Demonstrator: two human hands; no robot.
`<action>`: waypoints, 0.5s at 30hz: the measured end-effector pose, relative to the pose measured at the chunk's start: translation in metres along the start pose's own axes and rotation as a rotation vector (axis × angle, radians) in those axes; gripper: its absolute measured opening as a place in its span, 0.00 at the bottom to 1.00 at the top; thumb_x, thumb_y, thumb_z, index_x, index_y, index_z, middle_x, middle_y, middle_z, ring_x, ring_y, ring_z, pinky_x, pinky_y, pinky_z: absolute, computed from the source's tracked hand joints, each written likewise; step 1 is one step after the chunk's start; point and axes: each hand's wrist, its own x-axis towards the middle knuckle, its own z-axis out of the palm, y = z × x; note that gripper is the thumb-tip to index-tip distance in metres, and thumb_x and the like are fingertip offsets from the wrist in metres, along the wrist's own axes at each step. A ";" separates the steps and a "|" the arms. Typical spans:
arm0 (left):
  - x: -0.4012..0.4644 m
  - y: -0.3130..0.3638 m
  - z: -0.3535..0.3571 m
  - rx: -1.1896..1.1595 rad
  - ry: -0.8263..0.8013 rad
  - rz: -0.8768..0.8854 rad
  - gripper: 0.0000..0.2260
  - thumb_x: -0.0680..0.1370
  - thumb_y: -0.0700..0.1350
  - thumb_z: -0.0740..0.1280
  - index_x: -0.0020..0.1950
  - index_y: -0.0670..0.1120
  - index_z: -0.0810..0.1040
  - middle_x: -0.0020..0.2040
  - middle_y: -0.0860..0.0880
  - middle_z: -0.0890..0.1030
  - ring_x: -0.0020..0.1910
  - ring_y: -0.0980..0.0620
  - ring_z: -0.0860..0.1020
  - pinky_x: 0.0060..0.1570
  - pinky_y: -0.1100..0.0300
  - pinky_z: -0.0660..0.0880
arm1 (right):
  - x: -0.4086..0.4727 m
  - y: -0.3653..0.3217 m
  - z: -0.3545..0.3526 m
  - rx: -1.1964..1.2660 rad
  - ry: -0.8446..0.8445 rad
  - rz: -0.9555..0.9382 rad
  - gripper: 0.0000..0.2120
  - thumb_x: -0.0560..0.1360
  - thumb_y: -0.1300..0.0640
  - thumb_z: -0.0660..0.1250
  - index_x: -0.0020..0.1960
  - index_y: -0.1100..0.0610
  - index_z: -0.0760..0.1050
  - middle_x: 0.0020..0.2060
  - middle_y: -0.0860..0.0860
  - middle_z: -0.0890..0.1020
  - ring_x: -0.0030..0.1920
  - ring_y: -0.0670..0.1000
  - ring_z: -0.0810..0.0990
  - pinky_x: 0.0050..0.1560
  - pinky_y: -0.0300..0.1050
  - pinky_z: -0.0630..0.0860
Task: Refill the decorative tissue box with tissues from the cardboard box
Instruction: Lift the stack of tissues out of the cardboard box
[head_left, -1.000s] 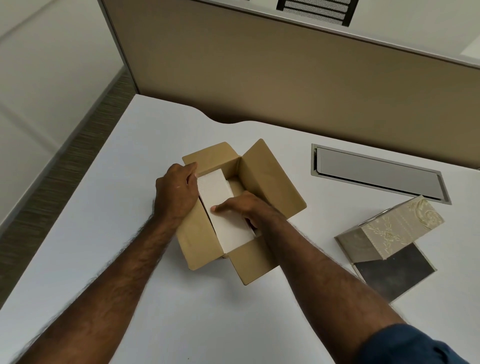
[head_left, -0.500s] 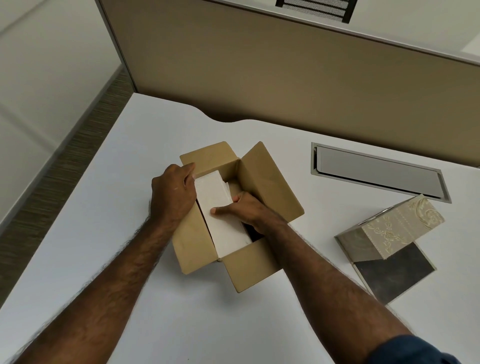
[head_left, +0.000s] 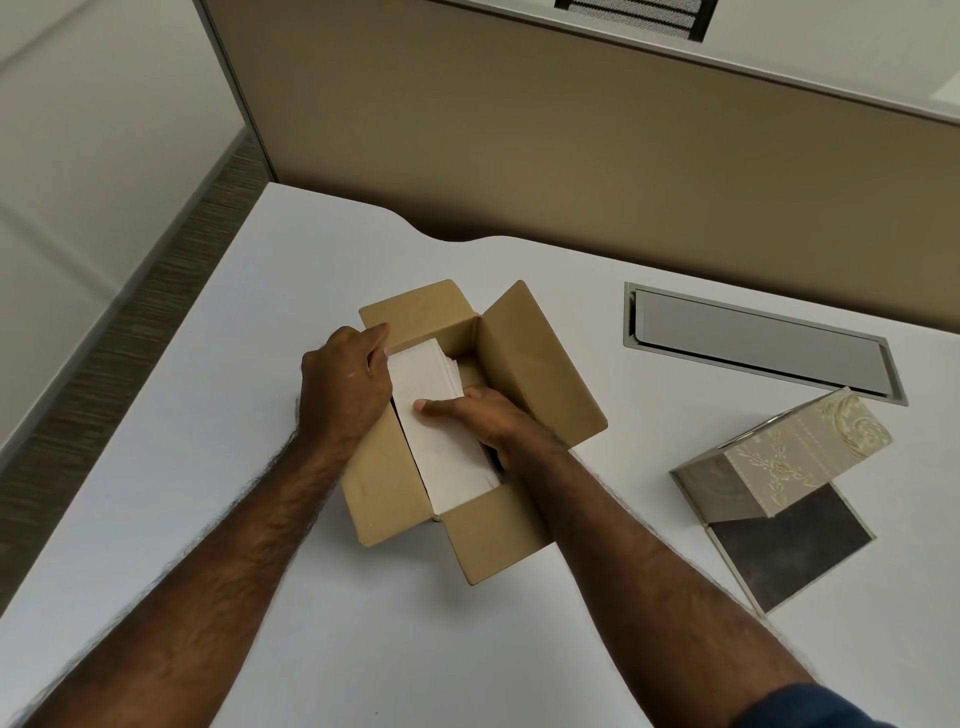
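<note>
- Nearest, 2 bare forearms reach in from the bottom edge over the white desk; a dark blue sleeve shows on the right arm.
- The carton sits mid-desk with all 4 flaps folded out, the near flap pointing toward the person.
- The right hand lies on the tissues, thumb flat across the top of the white stack; its fingers drop down the stack's right side into the carton, so how tightly they close I cannot tell.
- The left hand curls over the carton's left wall, fingertips at the stack's far left corner; whether it grips the stack or only steadies the carton I cannot tell.
- The stack stands a little above the carton's rim, tilted, far end higher, near end against the near flap.
- To the right and well apart lies the tissue box, a patterned cover tipped up off its dark base plate, open and seemingly empty.
- Farther back, a metal hatch is set flush in the desk, then a tan partition.
- Step in hand, as I judge it: lifting the stack out of the carton; nothing has reached the tissue box yet.
- Next move calls for both hands to clamp the stack by its long sides, raise it clear of the flaps in 1 piece so loose sheets do not fan out, then carry it right to the base plate.
</note>
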 end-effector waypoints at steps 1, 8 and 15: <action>0.000 0.000 0.000 0.002 -0.001 0.004 0.14 0.81 0.41 0.69 0.66 0.41 0.83 0.49 0.38 0.85 0.45 0.38 0.84 0.51 0.42 0.80 | -0.004 -0.003 0.001 -0.004 -0.008 0.006 0.60 0.47 0.26 0.86 0.71 0.52 0.75 0.64 0.52 0.84 0.62 0.57 0.85 0.65 0.59 0.83; -0.002 0.002 0.003 0.026 -0.026 -0.028 0.14 0.81 0.42 0.68 0.66 0.43 0.83 0.52 0.40 0.85 0.48 0.38 0.83 0.54 0.45 0.75 | -0.010 -0.011 -0.003 -0.062 -0.058 0.133 0.61 0.44 0.25 0.85 0.70 0.51 0.71 0.64 0.53 0.83 0.62 0.57 0.82 0.69 0.60 0.79; -0.002 0.004 0.001 0.023 -0.035 -0.021 0.14 0.81 0.42 0.68 0.66 0.42 0.83 0.51 0.39 0.85 0.47 0.38 0.83 0.54 0.43 0.78 | -0.015 -0.008 -0.006 0.050 -0.090 0.112 0.46 0.64 0.36 0.86 0.73 0.55 0.72 0.67 0.55 0.82 0.64 0.59 0.82 0.67 0.57 0.78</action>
